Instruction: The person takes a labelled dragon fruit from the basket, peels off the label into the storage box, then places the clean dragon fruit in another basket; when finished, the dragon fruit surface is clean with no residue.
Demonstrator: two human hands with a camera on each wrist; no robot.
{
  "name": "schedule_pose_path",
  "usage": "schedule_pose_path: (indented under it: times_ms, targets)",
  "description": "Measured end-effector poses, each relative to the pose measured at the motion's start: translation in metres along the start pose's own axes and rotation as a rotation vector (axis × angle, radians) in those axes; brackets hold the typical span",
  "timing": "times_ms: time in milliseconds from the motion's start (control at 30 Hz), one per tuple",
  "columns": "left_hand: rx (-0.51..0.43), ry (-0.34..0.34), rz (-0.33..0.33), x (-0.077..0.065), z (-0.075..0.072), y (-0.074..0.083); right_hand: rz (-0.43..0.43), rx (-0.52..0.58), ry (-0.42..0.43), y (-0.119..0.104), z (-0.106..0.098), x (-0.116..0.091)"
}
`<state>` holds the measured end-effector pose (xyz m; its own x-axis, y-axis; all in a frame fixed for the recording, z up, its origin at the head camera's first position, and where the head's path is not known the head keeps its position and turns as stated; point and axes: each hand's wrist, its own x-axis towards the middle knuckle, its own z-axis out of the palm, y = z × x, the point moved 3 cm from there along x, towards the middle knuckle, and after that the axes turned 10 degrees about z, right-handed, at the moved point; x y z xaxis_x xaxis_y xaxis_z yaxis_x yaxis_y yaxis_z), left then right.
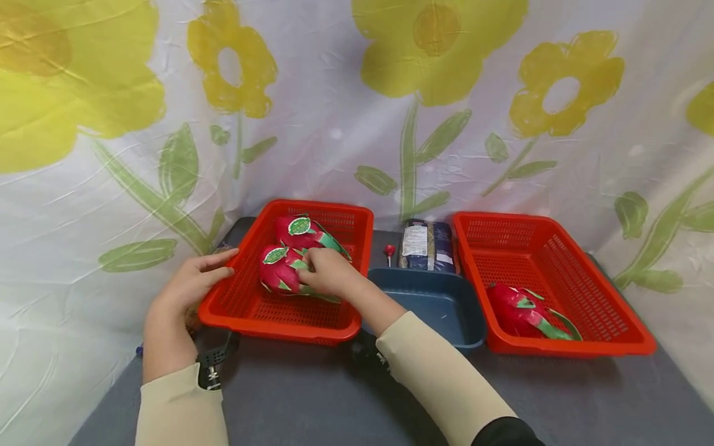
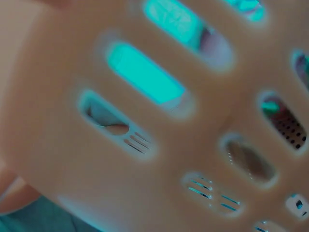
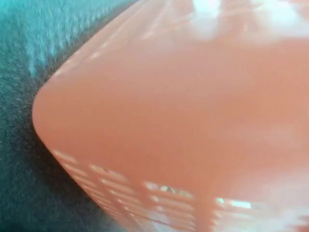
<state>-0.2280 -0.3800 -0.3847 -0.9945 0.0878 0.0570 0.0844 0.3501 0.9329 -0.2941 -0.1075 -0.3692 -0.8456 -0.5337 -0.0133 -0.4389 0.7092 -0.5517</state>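
Observation:
In the head view, a red plastic basket (image 1: 219, 301) on the left holds two pink-and-green dragon fruits, one behind the other. My right hand (image 1: 329, 272) reaches in over its right side and grips the green-leafed end of the front dragon fruit (image 1: 276, 272); some fingertips are hidden. Behind it lies the rear dragon fruit (image 1: 292, 230), apart from my fingers. My left hand (image 1: 192, 282) is at the basket's left rim, its fairly straight fingers touching the edge. The left wrist view shows the slotted basket wall (image 2: 203, 116) close up; the right wrist view shows a blurred basket wall (image 3: 169, 106).
To the right stands a second red basket (image 1: 608, 297) with one dragon fruit (image 1: 515, 310) in its front left corner. Between the baskets is a dark blue tub (image 1: 471, 285). Behind the tub lie a red lollipop (image 1: 389, 251) and a dark blue labelled bag (image 1: 426, 244). A flowered curtain hangs behind.

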Motion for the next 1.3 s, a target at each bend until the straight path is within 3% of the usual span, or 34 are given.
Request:
schedule_pose_path:
  times_ms: [233, 433, 600, 767, 933, 1067, 1300]
  targets:
    - [0.026, 0.005, 0.011, 0.000, -0.002, 0.003, -0.108, 0.189, 0.069, -0.019, -0.042, -0.038]
    - [0.062, 0.008, 0.031, 0.002, -0.003, 0.005, -0.198, 0.235, 0.120, -0.026, -0.093, -0.085]
    - [0.080, 0.010, 0.039, 0.000, -0.003, 0.006, -0.242, 0.229, 0.084, -0.011, -0.125, -0.133]
    - [0.128, 0.005, 0.063, 0.001, -0.002, 0.007, -0.195, 0.219, 0.069, 0.022, -0.145, -0.189]
    - [0.099, -0.006, 0.048, 0.001, 0.000, 0.010, -0.125, 0.262, 0.022, 0.061, -0.136, -0.236]
    - [0.108, -0.024, 0.051, -0.002, -0.001, 0.014, -0.063, 0.276, -0.086, 0.088, -0.110, -0.254]
    - [0.388, 0.030, 0.166, -0.019, -0.013, 0.026, -0.027, 0.207, -0.215, 0.121, -0.071, -0.251]
